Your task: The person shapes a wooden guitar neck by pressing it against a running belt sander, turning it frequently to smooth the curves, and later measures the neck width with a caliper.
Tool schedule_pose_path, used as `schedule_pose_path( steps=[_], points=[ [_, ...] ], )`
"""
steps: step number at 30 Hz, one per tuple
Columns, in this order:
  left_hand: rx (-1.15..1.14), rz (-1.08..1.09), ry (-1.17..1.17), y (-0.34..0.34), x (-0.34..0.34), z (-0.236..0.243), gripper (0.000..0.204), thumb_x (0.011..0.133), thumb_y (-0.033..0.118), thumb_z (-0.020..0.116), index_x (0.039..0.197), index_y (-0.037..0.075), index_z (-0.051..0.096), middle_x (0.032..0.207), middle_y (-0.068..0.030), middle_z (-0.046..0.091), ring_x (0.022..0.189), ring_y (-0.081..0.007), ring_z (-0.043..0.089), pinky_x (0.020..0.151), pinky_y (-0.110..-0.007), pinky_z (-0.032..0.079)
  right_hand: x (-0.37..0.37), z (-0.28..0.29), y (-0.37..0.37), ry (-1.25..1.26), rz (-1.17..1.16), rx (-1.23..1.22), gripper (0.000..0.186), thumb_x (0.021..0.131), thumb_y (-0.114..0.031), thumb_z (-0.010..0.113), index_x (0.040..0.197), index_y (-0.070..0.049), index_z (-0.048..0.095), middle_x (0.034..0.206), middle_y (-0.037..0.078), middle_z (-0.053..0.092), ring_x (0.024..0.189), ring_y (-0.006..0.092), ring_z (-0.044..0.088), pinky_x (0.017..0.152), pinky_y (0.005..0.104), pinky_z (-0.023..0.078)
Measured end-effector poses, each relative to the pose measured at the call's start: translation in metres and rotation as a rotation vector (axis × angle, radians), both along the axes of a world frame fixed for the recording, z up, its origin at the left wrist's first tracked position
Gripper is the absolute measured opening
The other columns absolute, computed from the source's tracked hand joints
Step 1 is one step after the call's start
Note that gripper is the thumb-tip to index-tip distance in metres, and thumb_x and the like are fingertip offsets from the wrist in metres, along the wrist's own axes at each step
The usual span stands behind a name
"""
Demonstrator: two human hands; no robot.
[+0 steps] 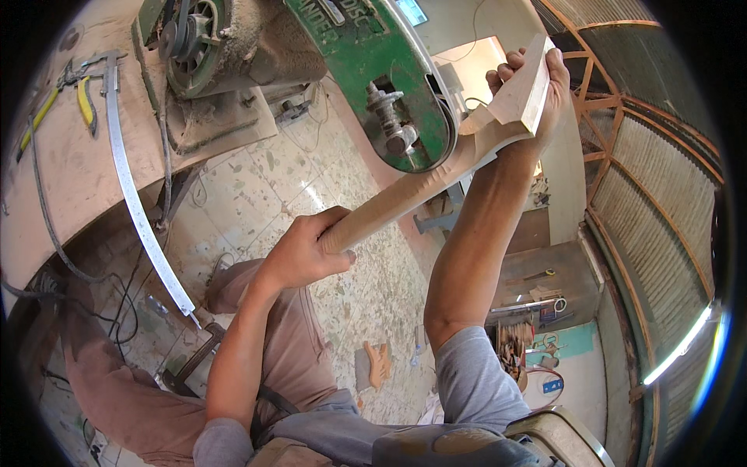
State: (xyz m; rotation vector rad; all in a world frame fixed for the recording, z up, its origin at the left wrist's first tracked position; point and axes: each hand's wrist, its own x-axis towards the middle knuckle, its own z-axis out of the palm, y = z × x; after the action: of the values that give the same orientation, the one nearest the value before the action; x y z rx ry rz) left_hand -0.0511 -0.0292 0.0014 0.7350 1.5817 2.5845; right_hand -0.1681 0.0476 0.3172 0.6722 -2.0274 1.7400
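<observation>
Head camera view, looking down past a person's own arms in a workshop. A corrugated metal wall (661,194) curves up the right side, and a speckled tile floor (264,175) spreads beneath. At upper left stands a desk (78,183); beside it, reaching in from the top, is a dusty green sanding machine (354,62) with a rounded end.

Slanting across the middle is a long piece of pale wood (405,194), slim and rounded toward the person, broad and angular at its far, upper right end. Its middle passes right by the machine's rounded end; whether they touch is hard to tell.

A long metal caliper (128,163) lies on the desk, its beam sticking out past the edge. The left hand (299,253) is wrapped around the wood's near end; the right hand (551,89) is clamped on the broad end, thumb at the edge, other fingers partly hidden behind. Smaller still, pliers (87,105) with yellow handles rest near the caliper, and a carved wood offcut (378,364) lies on the floor.

The step in hand looks like shaping the wood's curve at the machine; the next move calls for a firm two-handed grip and even, careful turning.
</observation>
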Motion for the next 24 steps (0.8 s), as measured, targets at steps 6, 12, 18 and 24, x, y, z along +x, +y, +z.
schedule_pose_path(
  steps=[6, 12, 18, 24],
  points=[
    [0.043, -0.082, 0.016, 0.007, -0.012, -0.007, 0.051, 0.078, 0.013, 0.077, 0.125, -0.003, 0.068, 0.097, -0.0087, 0.072, 0.089, -0.0188, 0.067, 0.083, -0.035, 0.054, 0.013, -0.012, -0.013, 0.219, -0.231, 0.147, 0.034, 0.105, -0.035, 0.058, 0.108, -0.001, 0.057, 0.080, 0.009, 0.064, 0.057, 0.0167, 0.063, 0.057, 0.0313, 0.053],
    [-0.026, 0.205, 0.014, 0.008, 0.006, 0.004, 0.050, 0.073, 0.012, 0.077, 0.120, -0.004, 0.068, 0.097, -0.0166, 0.074, 0.088, -0.0220, 0.071, 0.084, -0.035, 0.055, 0.004, -0.012, -0.014, -0.014, 0.189, -0.150, 0.040, 0.107, -0.036, 0.056, 0.091, 0.000, 0.062, 0.069, 0.009, 0.060, 0.057, 0.0185, 0.059, 0.056, 0.0289, 0.048],
    [-0.021, 0.344, -0.027, 0.002, 0.027, 0.014, 0.049, 0.070, 0.010, 0.077, 0.117, -0.003, 0.069, 0.096, -0.0208, 0.075, 0.089, -0.0304, 0.076, 0.082, -0.038, 0.058, -0.013, -0.001, 0.009, -0.214, 0.541, -0.125, 0.045, 0.103, -0.033, 0.054, 0.115, 0.010, 0.052, 0.084, 0.016, 0.056, 0.069, 0.0227, 0.054, 0.073, 0.0356, 0.045],
    [-0.028, 0.293, -0.006, 0.001, 0.023, 0.010, 0.053, 0.070, 0.012, 0.077, 0.120, -0.003, 0.069, 0.099, -0.0238, 0.076, 0.091, -0.0346, 0.077, 0.082, -0.040, 0.059, -0.018, 0.007, 0.018, -0.200, 0.449, -0.066, 0.046, 0.103, -0.034, 0.055, 0.114, 0.010, 0.051, 0.084, 0.016, 0.056, 0.068, 0.0230, 0.056, 0.074, 0.0361, 0.046]
  ],
)
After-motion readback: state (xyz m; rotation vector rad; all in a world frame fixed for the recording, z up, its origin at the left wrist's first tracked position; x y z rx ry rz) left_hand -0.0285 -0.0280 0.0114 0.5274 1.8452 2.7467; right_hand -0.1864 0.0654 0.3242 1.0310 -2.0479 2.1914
